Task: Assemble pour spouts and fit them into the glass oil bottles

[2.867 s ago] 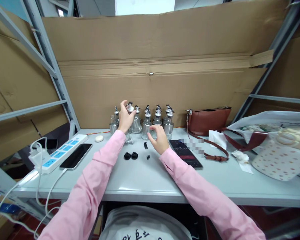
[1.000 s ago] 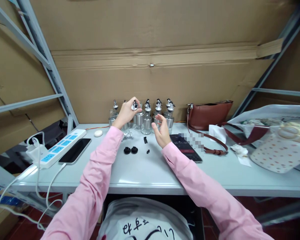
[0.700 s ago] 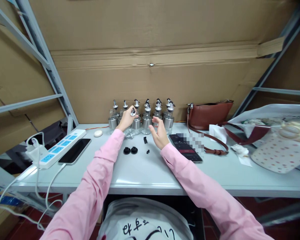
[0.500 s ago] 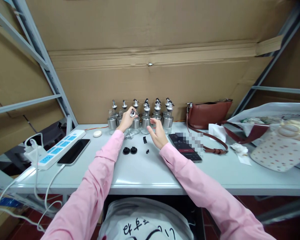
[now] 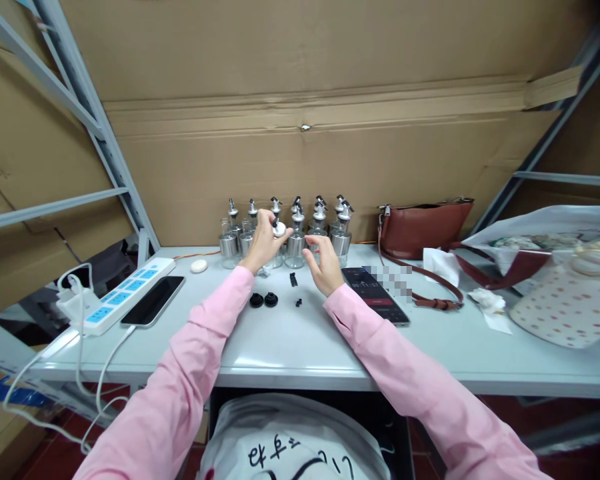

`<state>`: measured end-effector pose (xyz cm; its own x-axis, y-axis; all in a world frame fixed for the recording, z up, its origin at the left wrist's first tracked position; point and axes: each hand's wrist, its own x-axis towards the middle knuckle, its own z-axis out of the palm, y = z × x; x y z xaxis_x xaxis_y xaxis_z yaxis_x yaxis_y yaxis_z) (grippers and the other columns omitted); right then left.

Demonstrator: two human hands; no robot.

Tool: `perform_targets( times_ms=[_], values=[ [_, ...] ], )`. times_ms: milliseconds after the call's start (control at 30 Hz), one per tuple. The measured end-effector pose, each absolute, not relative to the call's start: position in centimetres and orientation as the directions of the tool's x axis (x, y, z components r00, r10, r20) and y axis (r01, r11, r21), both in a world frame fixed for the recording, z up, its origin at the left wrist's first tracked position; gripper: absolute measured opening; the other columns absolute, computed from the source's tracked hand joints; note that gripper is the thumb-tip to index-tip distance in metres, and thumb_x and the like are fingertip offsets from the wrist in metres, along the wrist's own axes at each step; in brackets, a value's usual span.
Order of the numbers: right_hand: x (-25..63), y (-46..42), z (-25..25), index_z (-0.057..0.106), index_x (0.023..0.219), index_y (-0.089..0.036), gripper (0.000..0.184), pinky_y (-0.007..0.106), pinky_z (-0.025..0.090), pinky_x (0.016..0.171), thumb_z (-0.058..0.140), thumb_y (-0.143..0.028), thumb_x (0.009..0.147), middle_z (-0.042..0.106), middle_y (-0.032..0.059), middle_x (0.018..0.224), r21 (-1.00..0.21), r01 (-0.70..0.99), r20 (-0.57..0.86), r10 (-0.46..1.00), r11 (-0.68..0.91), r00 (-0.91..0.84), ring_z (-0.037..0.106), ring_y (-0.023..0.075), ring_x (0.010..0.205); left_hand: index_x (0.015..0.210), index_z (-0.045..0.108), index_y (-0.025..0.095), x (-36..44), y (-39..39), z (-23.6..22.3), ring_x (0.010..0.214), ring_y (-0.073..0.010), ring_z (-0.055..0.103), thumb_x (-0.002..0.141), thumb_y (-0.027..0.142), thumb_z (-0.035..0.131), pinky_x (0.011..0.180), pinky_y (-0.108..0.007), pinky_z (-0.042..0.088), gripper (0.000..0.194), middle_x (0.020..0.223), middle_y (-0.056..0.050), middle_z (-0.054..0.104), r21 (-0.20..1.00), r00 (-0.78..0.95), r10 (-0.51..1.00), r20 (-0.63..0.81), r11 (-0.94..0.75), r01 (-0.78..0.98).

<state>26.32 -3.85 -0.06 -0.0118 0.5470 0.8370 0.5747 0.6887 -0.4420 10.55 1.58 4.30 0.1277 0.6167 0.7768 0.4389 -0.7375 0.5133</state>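
Note:
My left hand is closed around a silver bottle pourer top with a black part, held up in front of the bottles. My right hand hovers just to the right with fingers curved and apart, nothing in it. Behind both hands stand several glass bottles with metal bands, many topped with silver pourers and black flaps. Two round black stoppers lie on the table, with a small black clip-like piece and tiny black bits to their right.
On the left are a white power strip, a charging phone and a round white object. To the right lie a phone with a timer, a brown handbag, crumpled tissue and a dotted bag.
My left hand has turned the pourer top so its round face shows more, shifting slightly right. My right hand stays about where it was, still apart from the pourer.

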Motion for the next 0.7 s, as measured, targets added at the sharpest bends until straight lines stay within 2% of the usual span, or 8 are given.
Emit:
perform_targets(
  times_ms=[100, 200, 300, 400, 467, 567, 633, 700],
  values=[
    [26.3, -4.0, 0.0, 0.052, 0.112, -0.021, 0.029, 0.04, 0.045, 0.085, 0.039, -0.034, 0.089, 0.055, 0.0095, 0.102, -0.42, 0.569, 0.842, 0.538, 0.707, -0.047, 0.053, 0.0219, 0.097, 0.085, 0.043, 0.016, 10.4, -0.8, 3.7, 0.082, -0.0141, 0.053, 0.07, 0.036, 0.068, 0.076, -0.028, 0.044, 0.035, 0.088, -0.003, 0.052, 0.691, 0.268, 0.734, 0.624, -0.679, 0.25],
    [26.3, -4.1, 0.0, 0.051, 0.117, -0.022, 0.033, 0.039, 0.046, 0.084, 0.038, -0.036, 0.09, 0.056, 0.0095, 0.102, -0.397, 0.56, 0.826, 0.549, 0.727, -0.128, 0.054, 0.0214, 0.096, 0.081, 0.046, 0.016, 10.2, -2.6, 2.7, 0.068, -0.0107, 0.051, 0.072, 0.04, 0.062, 0.064, -0.024, 0.041, 0.031, 0.076, -0.001, 0.054, 0.866, 0.46, 0.776, 0.432, -0.5, 0.029],
    [26.2, -4.3, -0.1, 0.053, 0.116, -0.022, 0.034, 0.038, 0.046, 0.082, 0.037, -0.038, 0.091, 0.058, 0.009, 0.099, -0.346, 0.569, 0.816, 0.538, 0.746, -0.21, 0.055, 0.0214, 0.094, 0.074, 0.045, 0.016, 10.6, -3.6, 1.9, 0.055, -0.0087, 0.045, 0.076, 0.04, 0.053, 0.054, -0.023, 0.036, 0.026, 0.063, 0.002, 0.047, 0.946, 0.605, 0.736, 0.303, -0.307, -0.101],
    [25.9, -4.5, 0.0, 0.059, 0.105, -0.02, 0.035, 0.038, 0.047, 0.08, 0.037, -0.042, 0.09, 0.061, 0.0096, 0.091, -0.283, 0.585, 0.834, 0.496, 0.76, -0.243, 0.056, 0.0219, 0.088, 0.067, 0.039, 0.018, 11.0, -4.3, 1.7, 0.047, -0.0062, 0.034, 0.074, 0.034, 0.05, 0.046, -0.021, 0.026, 0.021, 0.056, 0.005, 0.035, 0.967, 0.595, 0.762, 0.256, -0.193, -0.168],
    [25.9, -4.7, 0.2, 0.061, 0.096, -0.019, 0.037, 0.038, 0.047, 0.079, 0.036, -0.045, 0.09, 0.062, 0.0101, 0.086, -0.271, 0.582, 0.844, 0.48, 0.767, -0.239, 0.057, 0.022, 0.085, 0.064, 0.04, 0.017, 11.0, -4.7, 1.8, 0.046, -0.0057, 0.027, 0.072, 0.032, 0.047, 0.045, -0.021, 0.02, 0.018, 0.054, 0.006, 0.03, 0.969, 0.582, 0.775, 0.248, -0.206, -0.138],
    [26.5, -4.5, 0.7, 0.062, 0.087, -0.018, 0.045, 0.033, 0.048, 0.071, 0.023, -0.042, 0.093, 0.063, 0.0071, 0.074, -0.434, 0.575, 0.826, 0.561, 0.693, -0.051, 0.059, 0.0177, 0.07, 0.058, 0.04, 0.016, 10.2, -5.1, 2.1, 0.046, -0.0058, 0.025, 0.07, 0.031, 0.043, 0.046, -0.022, 0.018, 0.019, 0.052, 0.005, 0.03, 0.945, 0.566, 0.765, 0.307, -0.318, -0.082],
    [27.4, -4.1, 0.8, 0.062, 0.084, -0.017, 0.048, 0.029, 0.047, 0.066, 0.019, -0.036, 0.094, 0.062, 0.0045, 0.067, -0.577, 0.578, 0.742, 0.666, 0.577, 0.077, 0.058, 0.0149, 0.062, 0.057, 0.039, 0.016, 9.5, -5.1, 2.3, 0.046, -0.0058, 0.026, 0.069, 0.031, 0.043, 0.046, -0.022, 0.019, 0.02, 0.053, 0.004, 0.033, 0.916, 0.537, 0.762, 0.363, -0.398, -0.053],
    [28.1, -3.4, 0.6, 0.064, 0.077, -0.017, 0.039, 0.027, 0.046, 0.069, 0.031, -0.029, 0.092, 0.064, 0.004, 0.07, -0.604, 0.653, 0.594, 0.804, 0.457, -0.013, 0.06, 0.0149, 0.068, 0.06, 0.039, 0.017, 8.9, -4.9, 2.4, 0.048, -0.006, 0.028, 0.07, 0.032, 0.044, 0.047, -0.022, 0.021, 0.019, 0.057, 0.004, 0.035, 0.876, 0.48, 0.773, 0.415, -0.482, 0.019]
  ],
)
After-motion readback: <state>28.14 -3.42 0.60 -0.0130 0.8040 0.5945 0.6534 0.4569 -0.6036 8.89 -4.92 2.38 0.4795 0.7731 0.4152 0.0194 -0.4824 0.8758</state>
